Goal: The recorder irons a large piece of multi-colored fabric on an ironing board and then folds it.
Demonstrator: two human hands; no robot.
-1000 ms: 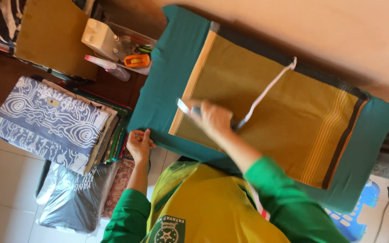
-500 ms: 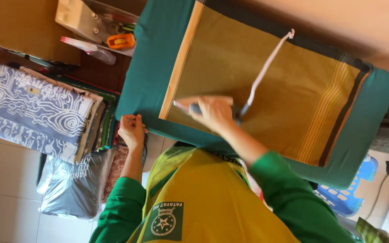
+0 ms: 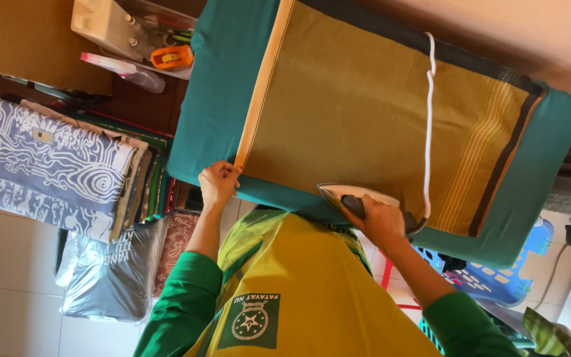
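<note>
An olive-brown cloth (image 3: 345, 106) with a beige edge band and dark striped end lies flat on a teal-covered ironing board (image 3: 213, 99). My right hand (image 3: 379, 221) grips the handle of a silver iron (image 3: 348, 195) resting at the cloth's near edge. Its white cord (image 3: 429, 119) runs across the cloth. My left hand (image 3: 218, 183) pinches the cloth's near left corner at the beige band. My green sleeves and yellow garment fill the bottom.
A stack of folded patterned fabrics (image 3: 54, 165) lies left of the board, with a grey plastic bag (image 3: 104, 277) below it. A white box (image 3: 104, 26), a spray bottle (image 3: 123, 69) and an orange tool (image 3: 172, 57) sit beyond. A blue basket (image 3: 497, 277) stands at right.
My right hand has slid the iron to the right along the cloth's near edge. My left hand has moved up from the board's edge onto the cloth's corner.
</note>
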